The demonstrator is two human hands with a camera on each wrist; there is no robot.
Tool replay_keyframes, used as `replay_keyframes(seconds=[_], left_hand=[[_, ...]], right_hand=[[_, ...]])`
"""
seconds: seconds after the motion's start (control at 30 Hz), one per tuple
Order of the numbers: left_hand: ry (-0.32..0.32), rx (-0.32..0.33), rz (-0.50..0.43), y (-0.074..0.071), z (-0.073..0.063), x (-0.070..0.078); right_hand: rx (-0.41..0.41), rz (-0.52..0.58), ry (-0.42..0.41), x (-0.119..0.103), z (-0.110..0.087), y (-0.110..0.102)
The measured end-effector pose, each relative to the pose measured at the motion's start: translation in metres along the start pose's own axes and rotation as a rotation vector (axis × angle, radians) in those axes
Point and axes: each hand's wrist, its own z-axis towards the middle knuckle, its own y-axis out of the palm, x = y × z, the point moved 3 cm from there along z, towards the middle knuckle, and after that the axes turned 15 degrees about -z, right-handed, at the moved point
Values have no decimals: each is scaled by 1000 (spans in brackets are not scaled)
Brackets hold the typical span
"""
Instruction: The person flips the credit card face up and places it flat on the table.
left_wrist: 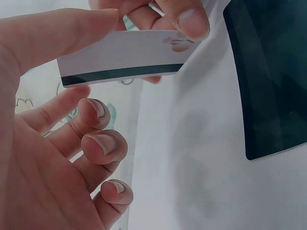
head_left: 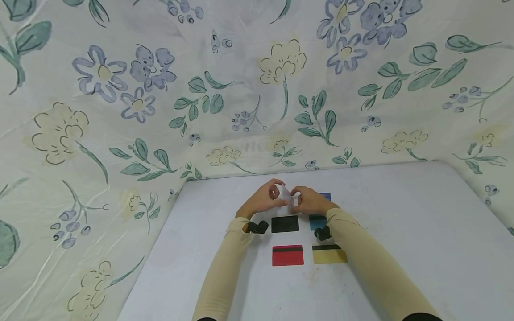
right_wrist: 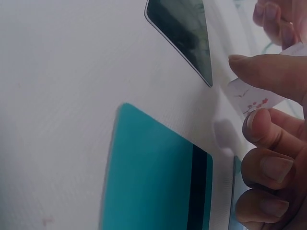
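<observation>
A white card with a dark stripe along one edge and a small red flower print is held up between both hands above the white table. My left hand pinches one end between thumb and index finger, its other fingers loosely curled. At the other end, my right hand pinches the card between thumb and fingers. Just below the hands lies a black card. A teal card with a dark stripe sits under the right wrist. Behind the right hand a blue card is mostly hidden.
Nearer the front lie a red card and a yellow card, each with a dark stripe; the right sleeve reaches the yellow one's edge. The white table backs onto a flower-patterned cloth.
</observation>
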Motion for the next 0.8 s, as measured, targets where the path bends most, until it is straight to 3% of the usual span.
replay_keyframes(seconds=[0.8], left_hand=[[-20, 24, 36, -6, -4, -5]], right_hand=[[6, -9, 23, 8, 2, -2]])
